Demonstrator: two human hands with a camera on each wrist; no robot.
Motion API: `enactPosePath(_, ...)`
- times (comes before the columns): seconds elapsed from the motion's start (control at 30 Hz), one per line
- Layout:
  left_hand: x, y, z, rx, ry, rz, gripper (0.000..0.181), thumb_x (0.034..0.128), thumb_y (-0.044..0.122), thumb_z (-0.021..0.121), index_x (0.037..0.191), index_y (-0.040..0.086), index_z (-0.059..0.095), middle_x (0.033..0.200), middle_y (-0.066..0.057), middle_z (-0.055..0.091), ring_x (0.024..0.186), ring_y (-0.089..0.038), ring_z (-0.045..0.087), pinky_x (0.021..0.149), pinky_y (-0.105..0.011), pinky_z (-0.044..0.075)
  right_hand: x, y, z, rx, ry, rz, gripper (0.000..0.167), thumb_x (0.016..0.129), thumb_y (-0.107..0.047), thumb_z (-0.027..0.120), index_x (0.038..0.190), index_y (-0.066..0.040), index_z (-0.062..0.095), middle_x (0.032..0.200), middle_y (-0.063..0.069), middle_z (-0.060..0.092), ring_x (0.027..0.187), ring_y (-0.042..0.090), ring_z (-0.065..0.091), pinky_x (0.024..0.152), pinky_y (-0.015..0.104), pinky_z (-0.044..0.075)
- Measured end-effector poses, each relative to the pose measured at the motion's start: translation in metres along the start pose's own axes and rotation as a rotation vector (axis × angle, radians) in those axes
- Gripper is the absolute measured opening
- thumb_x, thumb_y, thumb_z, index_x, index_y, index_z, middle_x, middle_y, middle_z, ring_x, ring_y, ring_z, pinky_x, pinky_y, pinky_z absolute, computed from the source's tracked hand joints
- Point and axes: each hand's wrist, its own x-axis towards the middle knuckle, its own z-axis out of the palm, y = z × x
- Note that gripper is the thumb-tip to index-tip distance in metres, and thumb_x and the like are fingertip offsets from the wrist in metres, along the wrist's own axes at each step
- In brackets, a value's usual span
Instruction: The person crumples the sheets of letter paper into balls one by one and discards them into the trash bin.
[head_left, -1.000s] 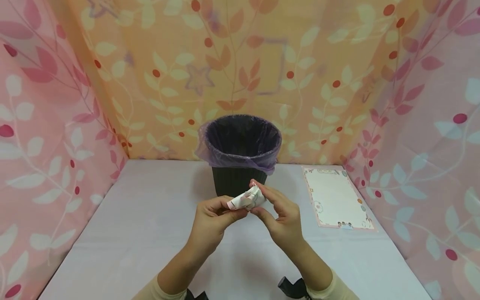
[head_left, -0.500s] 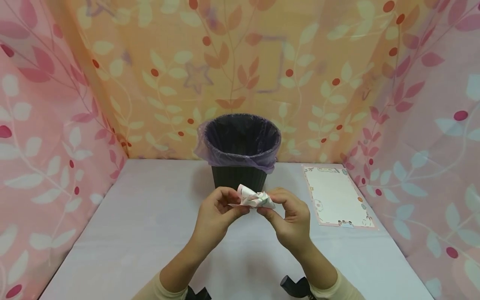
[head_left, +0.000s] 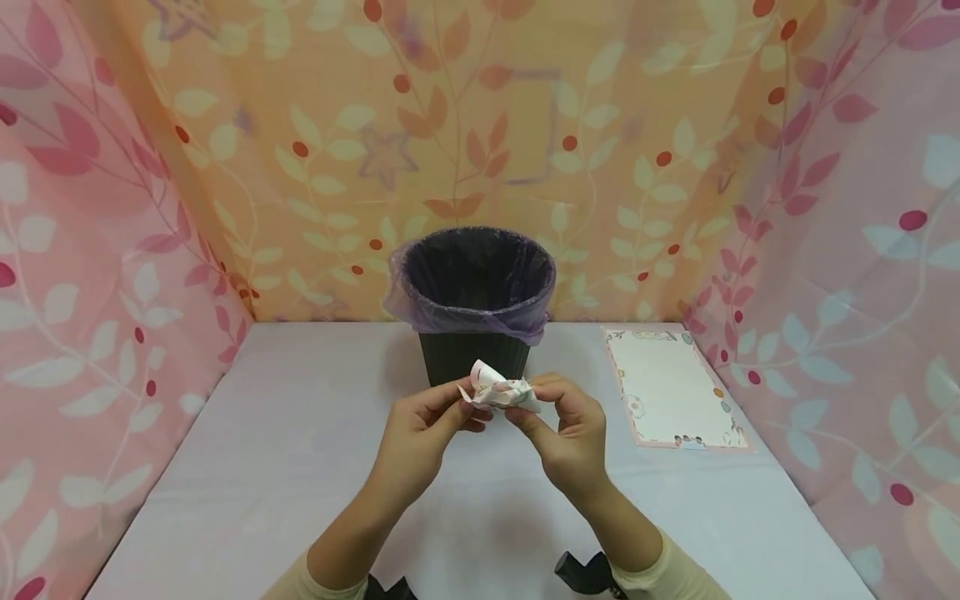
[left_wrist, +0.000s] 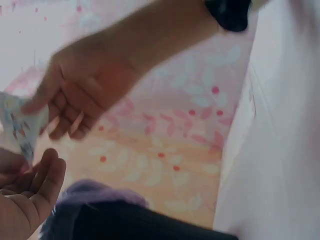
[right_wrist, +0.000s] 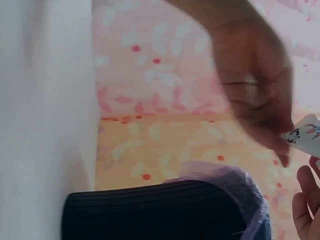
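Observation:
A small crumpled white paper with coloured print is held up between both hands, in front of a dark trash bin. My left hand pinches its left side between thumb and fingers. On the right side, the thumb and fingers of my right hand do the same. One rolled end of the paper sticks up near the left fingertips. In the left wrist view the printed paper hangs at the left edge. Only part of the paper shows in the right wrist view.
A purple plastic bag lines the bin and folds over its rim. To the right lies a flat white sheet with a decorated border. Floral cloth walls enclose the pale table at the back and sides.
The paper, first a compact folded piece, now has a rolled end sticking up at its left. Both hands keep hold while their fingers shift on it. The bin and flat sheet stay put.

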Motion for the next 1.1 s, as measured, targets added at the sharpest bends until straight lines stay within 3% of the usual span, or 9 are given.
enactPosePath(0.17, -0.004, 0.008, 0.002, -0.218, 0.044, -0.033, 0.037, 0.1017, 0.006, 0.063, 0.138, 0.003, 0.062, 0.129, -0.016, 0.068, 0.105, -0.034, 0.073, 0.098, -0.039, 0.057, -0.001, 0.003, 0.004, -0.057, -0.004, -0.003, 0.026, 0.076, 0.015, 0.08, 0.096, 0.005, 0.067, 0.107, 0.015, 0.07, 0.106, 0.026, 0.065, 0.095, 0.029, 0.055)
enactPosePath(0.3, 0.0, 0.006, 0.004, -0.384, 0.082, -0.051, 0.024, 0.0989, 0.007, 0.067, 0.123, 0.006, 0.068, 0.114, -0.011, 0.069, 0.101, -0.024, 0.072, 0.096, -0.037, 0.058, 0.0, 0.003, 0.001, -0.063, -0.051, 0.05, 0.027, 0.077, 0.013, 0.082, 0.096, 0.0, 0.068, 0.11, 0.017, 0.066, 0.11, 0.028, 0.061, 0.097, 0.029, 0.054)
enactPosePath(0.43, 0.001, 0.0, 0.002, -0.543, 0.014, -0.016, 0.018, 0.0993, 0.001, 0.064, 0.111, 0.014, 0.068, 0.101, 0.001, 0.068, 0.093, -0.012, 0.067, 0.091, -0.029, 0.059, 0.002, 0.0, -0.004, 0.003, -0.118, 0.092, 0.028, 0.075, 0.016, 0.081, 0.094, -0.001, 0.067, 0.102, 0.013, 0.067, 0.103, 0.024, 0.063, 0.09, 0.028, 0.056)
enactPosePath(0.5, 0.002, -0.004, 0.003, -0.59, -0.007, 0.007, 0.021, 0.0992, -0.001, 0.063, 0.11, 0.017, 0.064, 0.099, 0.003, 0.066, 0.093, -0.01, 0.065, 0.089, -0.026, 0.058, 0.003, -0.002, -0.005, 0.025, -0.141, 0.094, 0.03, 0.074, 0.019, 0.081, 0.091, -0.002, 0.067, 0.098, 0.01, 0.067, 0.1, 0.022, 0.063, 0.087, 0.027, 0.057)
enactPosePath(0.57, 0.001, -0.007, 0.004, -0.59, 0.028, 0.031, 0.019, 0.0976, -0.001, 0.066, 0.107, 0.016, 0.062, 0.099, 0.003, 0.067, 0.093, -0.01, 0.066, 0.09, -0.025, 0.058, 0.003, -0.005, -0.005, 0.029, -0.151, 0.083, 0.032, 0.072, 0.02, 0.08, 0.09, -0.002, 0.066, 0.095, 0.008, 0.066, 0.097, 0.02, 0.063, 0.085, 0.027, 0.057)
enactPosePath(0.67, 0.0, -0.011, 0.009, -0.476, 0.184, 0.131, 0.016, 0.0922, -0.001, 0.072, 0.104, 0.009, 0.068, 0.101, -0.002, 0.072, 0.096, -0.014, 0.07, 0.089, -0.028, 0.06, 0.002, -0.009, -0.001, 0.005, -0.142, 0.071, 0.032, 0.071, 0.021, 0.081, 0.089, -0.002, 0.067, 0.092, 0.008, 0.066, 0.093, 0.019, 0.064, 0.082, 0.026, 0.057)
enactPosePath(0.8, -0.003, -0.015, 0.016, -0.146, 0.337, 0.372, 0.021, 0.0892, -0.006, 0.072, 0.11, -0.005, 0.075, 0.113, -0.011, 0.076, 0.104, -0.022, 0.072, 0.091, -0.029, 0.06, -0.001, -0.011, 0.004, -0.025, -0.106, 0.112, 0.03, 0.072, 0.019, 0.082, 0.092, -0.001, 0.069, 0.093, 0.009, 0.068, 0.092, 0.018, 0.066, 0.083, 0.026, 0.058)
enactPosePath(0.93, -0.003, -0.015, 0.021, 0.163, 0.297, 0.615, 0.041, 0.084, -0.01, 0.076, 0.124, -0.005, 0.071, 0.127, -0.017, 0.07, 0.116, -0.026, 0.068, 0.098, -0.028, 0.056, -0.001, -0.012, 0.003, -0.024, -0.048, 0.149, 0.029, 0.073, 0.02, 0.08, 0.094, 0.003, 0.069, 0.095, 0.007, 0.07, 0.092, 0.015, 0.067, 0.085, 0.025, 0.058)
enactPosePath(1.1, -0.001, -0.012, 0.02, 0.362, 0.265, 0.744, 0.063, 0.0722, -0.009, 0.087, 0.132, -0.003, 0.067, 0.123, -0.016, 0.07, 0.112, -0.026, 0.068, 0.097, -0.024, 0.055, -0.001, -0.012, -0.001, -0.021, -0.058, 0.155, 0.031, 0.072, 0.021, 0.08, 0.094, 0.002, 0.071, 0.095, 0.007, 0.069, 0.092, 0.015, 0.065, 0.084, 0.024, 0.058)
